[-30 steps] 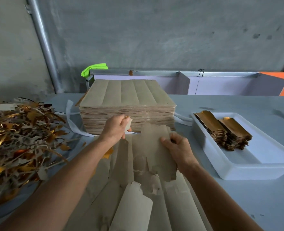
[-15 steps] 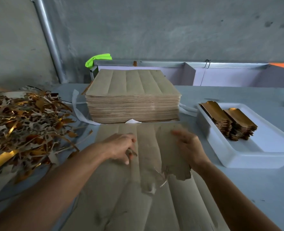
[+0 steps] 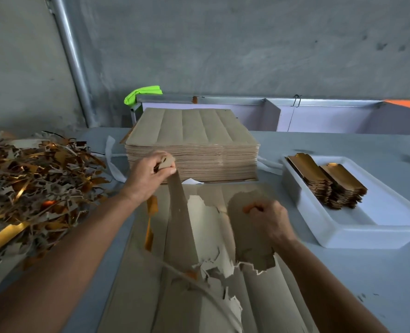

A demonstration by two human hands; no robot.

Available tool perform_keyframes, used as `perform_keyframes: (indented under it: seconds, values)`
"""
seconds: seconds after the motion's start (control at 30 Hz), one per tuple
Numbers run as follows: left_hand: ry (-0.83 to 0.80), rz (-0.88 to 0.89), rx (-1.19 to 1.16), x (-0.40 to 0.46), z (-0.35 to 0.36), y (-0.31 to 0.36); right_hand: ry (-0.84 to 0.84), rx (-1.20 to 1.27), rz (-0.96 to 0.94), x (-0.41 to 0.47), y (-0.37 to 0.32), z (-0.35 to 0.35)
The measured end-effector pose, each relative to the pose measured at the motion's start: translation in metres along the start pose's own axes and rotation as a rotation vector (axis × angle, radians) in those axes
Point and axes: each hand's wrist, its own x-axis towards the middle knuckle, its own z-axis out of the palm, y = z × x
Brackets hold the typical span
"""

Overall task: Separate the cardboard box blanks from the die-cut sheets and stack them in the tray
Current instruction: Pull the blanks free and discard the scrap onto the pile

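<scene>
A brown die-cut sheet [image 3: 136,292] lies on the table in front of me, torn along its cuts. My left hand [image 3: 148,175] grips the top end of a long strip [image 3: 182,219] and holds it lifted above the sheet. My right hand [image 3: 268,218] is curled on a box blank [image 3: 249,246] that is partly torn free, its lower edge ragged. A tall stack of die-cut sheets [image 3: 194,145] stands just beyond my hands. At the right, a white tray [image 3: 377,234] holds two stacks of gold-faced blanks [image 3: 328,183].
A big heap of gold and grey offcut scrap [image 3: 31,186] covers the table's left side. White strapping [image 3: 111,162] trails beside the sheet stack. Behind the table run a lilac partition [image 3: 319,118], a metal pipe [image 3: 71,58] and a grey wall.
My left hand has risen from the sheet, pulling a long strip up toward the stack. My right hand has curled onto the blank and the tearing has spread.
</scene>
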Motion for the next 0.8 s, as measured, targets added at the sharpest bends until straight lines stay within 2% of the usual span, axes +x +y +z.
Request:
perform_keyframes:
  seconds: [0.1, 0.13, 0.2, 0.3, 0.43, 0.5, 0.6, 0.63, 0.7, 0.77, 0.8]
  values:
    - [0.104, 0.036, -0.011, 0.002, -0.011, 0.0, 0.182, -0.222, 0.038, 0.0, 0.004, -0.025]
    - [0.145, 0.025, -0.035, 0.004, -0.014, -0.001, 0.169, -0.309, 0.019, -0.002, 0.006, -0.032]
    - [0.212, -0.032, -0.093, 0.007, -0.018, -0.001, -0.021, -0.371, -0.027, -0.007, 0.003, -0.038]
    - [0.223, -0.039, -0.113, 0.012, -0.011, 0.002, -0.339, -0.157, 0.027, -0.015, -0.008, -0.025]
    - [0.219, -0.026, -0.058, 0.012, 0.008, 0.011, -0.595, 0.216, 0.161, -0.026, -0.034, 0.0]
    - [0.217, 0.004, -0.019, 0.01, 0.012, 0.014, -0.637, 0.404, 0.207, -0.03, -0.037, 0.008]
    - [0.098, 0.067, 0.21, 0.007, 0.014, 0.01, -0.496, 0.641, 0.217, -0.03, -0.037, 0.018]
    - [0.003, 0.056, 0.363, 0.006, 0.014, 0.009, -0.423, 0.565, 0.158, -0.028, -0.035, 0.019]
    - [-0.119, 0.017, 0.553, 0.003, 0.015, 0.014, -0.297, 0.175, -0.032, -0.022, -0.031, 0.019]
    - [-0.117, 0.101, 0.389, 0.0, 0.017, 0.029, -0.203, -0.167, -0.161, -0.022, -0.032, 0.018]
    - [-0.129, 0.179, 0.232, -0.003, 0.02, 0.04, -0.187, -0.237, -0.22, -0.023, -0.035, 0.019]
